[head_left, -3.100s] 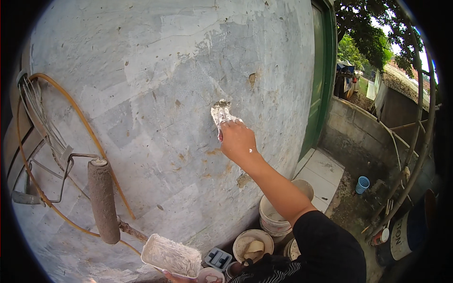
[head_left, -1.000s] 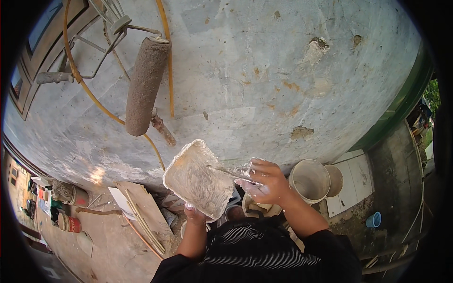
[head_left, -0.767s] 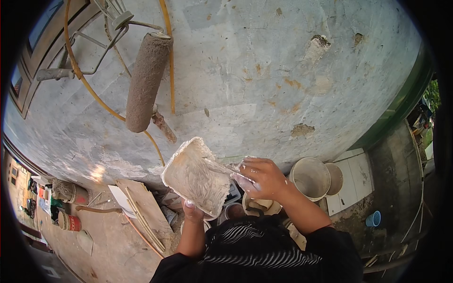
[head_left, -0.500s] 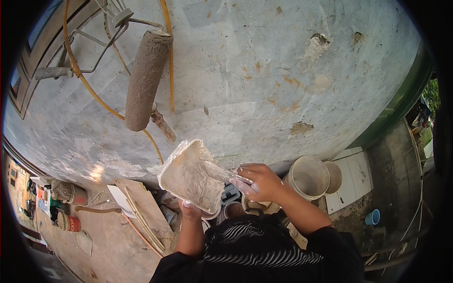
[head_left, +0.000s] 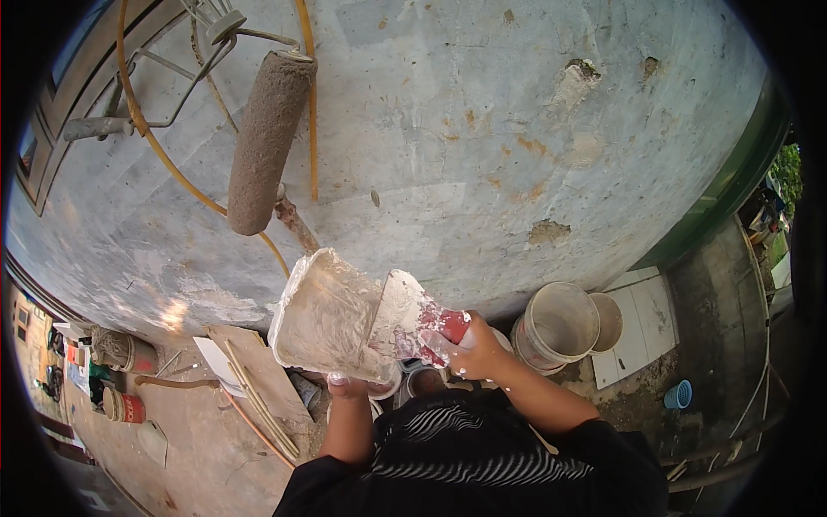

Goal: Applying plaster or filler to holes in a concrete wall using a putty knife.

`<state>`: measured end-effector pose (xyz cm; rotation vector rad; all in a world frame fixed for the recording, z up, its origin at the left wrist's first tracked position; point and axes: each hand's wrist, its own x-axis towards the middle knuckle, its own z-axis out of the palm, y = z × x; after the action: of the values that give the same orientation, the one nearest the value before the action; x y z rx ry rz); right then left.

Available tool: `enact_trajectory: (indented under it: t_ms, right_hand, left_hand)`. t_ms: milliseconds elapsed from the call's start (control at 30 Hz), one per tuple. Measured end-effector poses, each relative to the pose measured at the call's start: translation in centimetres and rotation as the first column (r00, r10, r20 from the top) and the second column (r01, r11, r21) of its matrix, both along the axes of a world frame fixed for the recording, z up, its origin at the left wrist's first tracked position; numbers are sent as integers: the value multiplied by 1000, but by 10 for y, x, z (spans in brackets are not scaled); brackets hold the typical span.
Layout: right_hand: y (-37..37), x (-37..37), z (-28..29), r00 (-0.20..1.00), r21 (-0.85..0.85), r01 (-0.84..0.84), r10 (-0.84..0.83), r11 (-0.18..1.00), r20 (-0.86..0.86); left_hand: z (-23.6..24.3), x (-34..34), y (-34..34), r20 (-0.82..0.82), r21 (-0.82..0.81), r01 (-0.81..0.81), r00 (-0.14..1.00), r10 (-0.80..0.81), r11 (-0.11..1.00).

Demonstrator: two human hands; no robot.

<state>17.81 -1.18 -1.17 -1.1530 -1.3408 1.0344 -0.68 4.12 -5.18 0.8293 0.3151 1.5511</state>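
My left grip is clamped on the near edge of a paste-smeared rectangular tray held before the weathered wall, and my right grip is closed round a red-handled putty knife, its white-coated blade at the tray's right side.

Lit by soft, diffuse daylight, evenly across the wall. Flares into a warm glare patch between eight and nine o'clock (nearly washed out). Dims toward four o'clock. Reads fairly crisp at the putty knife. Bows the window frame at ten o'clock; falls to black around the rim.
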Motion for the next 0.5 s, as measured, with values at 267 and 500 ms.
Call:
enact_trajectory:
  t_ms: [267,500]
  right_hand:
    - [-4,14,37,993,88,-73,65,993,96]
    - [11,28,62,824,655,-27,-354,756,443]
  left_hand:
    - [-12,-6,0,-21,100,186,983,-185,977]
    - [23,7,-12,-82,34,235,969,-231,972]
